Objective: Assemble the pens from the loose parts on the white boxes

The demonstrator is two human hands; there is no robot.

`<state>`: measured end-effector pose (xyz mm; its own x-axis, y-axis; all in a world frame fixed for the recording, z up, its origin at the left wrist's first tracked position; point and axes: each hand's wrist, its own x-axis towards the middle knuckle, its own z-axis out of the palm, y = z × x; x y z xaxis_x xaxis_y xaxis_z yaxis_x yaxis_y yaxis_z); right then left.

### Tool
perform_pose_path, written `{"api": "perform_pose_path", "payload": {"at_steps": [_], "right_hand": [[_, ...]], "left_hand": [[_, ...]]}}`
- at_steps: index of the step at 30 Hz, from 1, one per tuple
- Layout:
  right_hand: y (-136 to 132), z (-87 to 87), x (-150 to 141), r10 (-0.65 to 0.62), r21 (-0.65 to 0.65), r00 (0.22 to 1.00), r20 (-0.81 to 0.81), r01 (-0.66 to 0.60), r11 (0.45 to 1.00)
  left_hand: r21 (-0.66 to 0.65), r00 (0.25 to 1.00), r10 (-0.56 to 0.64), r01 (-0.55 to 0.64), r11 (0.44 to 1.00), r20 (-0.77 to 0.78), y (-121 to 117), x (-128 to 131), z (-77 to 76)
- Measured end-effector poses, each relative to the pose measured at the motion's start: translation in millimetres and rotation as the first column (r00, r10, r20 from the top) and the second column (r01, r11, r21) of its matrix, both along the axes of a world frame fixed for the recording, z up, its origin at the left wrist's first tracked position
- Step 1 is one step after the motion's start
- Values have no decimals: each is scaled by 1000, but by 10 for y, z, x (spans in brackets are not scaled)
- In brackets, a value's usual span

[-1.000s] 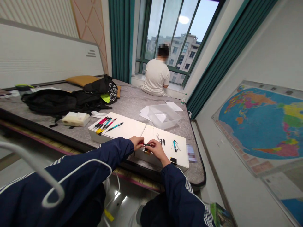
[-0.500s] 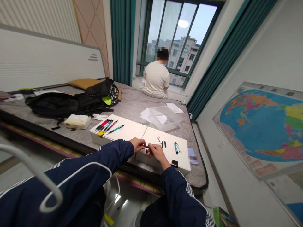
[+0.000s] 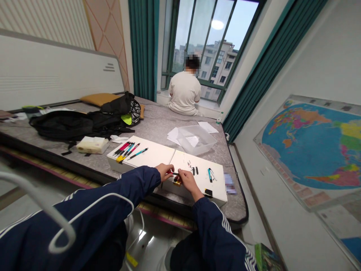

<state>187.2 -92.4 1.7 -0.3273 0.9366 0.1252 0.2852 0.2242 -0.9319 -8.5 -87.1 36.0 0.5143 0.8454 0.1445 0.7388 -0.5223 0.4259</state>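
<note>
My left hand (image 3: 165,172) and my right hand (image 3: 187,180) meet over the near edge of the white boxes, both closed on a thin pen. A dark stretch of the pen (image 3: 175,174) shows between my fingertips; a bit of red is visible at the left fingers. Right of my right hand, small black pen parts (image 3: 196,170) lie on the right white box (image 3: 208,188). Farther right rest blue and white pen pieces (image 3: 210,175). On the left white box (image 3: 153,152) several red and blue pens (image 3: 124,148) lie in a row, with one blue pen (image 3: 137,154) apart.
A clear plastic bin (image 3: 197,140) and paper sheets (image 3: 208,127) lie behind the boxes. At left are a tissue pack (image 3: 92,145) and a black backpack (image 3: 62,124). A person (image 3: 184,92) sits facing the window. A white cable (image 3: 96,203) crosses my left sleeve.
My hands have barely moved, both still on the pen; slightly more of its dark stretch shows between them. The camera view has shifted slightly.
</note>
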Motion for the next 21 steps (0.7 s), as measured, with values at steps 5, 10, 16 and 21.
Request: {"api": "perform_pose_path", "payload": {"at_steps": [5,10,16,21], "right_hand": [[-36,37,-9,-41,92,999,-10,41,995],[-36,30,-10,-26,88,999,34,23,996],[-32,47,12,-26,73,1000,3,25,997],[-22,32,30,9,81,999,-41,-6,997]], "left_hand": [[31,1000,6,-7,1000,4,-19,17,14],[13,997,-36,35,999,65,-59,28,12],[-12,991,-87,88,996,103,-68,6,47],[-36,998,-41,43,998,55,-47,-38,111]]}}
